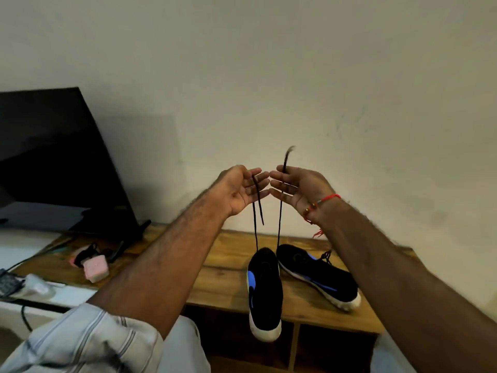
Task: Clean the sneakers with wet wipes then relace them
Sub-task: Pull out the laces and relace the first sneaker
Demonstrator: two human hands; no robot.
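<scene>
- Pinching one end of the lace (pixel 280 211) in each hand, left hand (pixel 240 190) and right hand (pixel 295 190) fingertip to fingertip at 12 o'clock.
- Sneaker (pixel 265 290) dangles below at 6, toe down; light, but it looks apt to swing.
- Lace limp and thin; I would grip near the tips.
- Second sneaker (pixel 320 277) lies at 4 on the wooden table (pixel 215 281), whose front edge is close beneath.
</scene>
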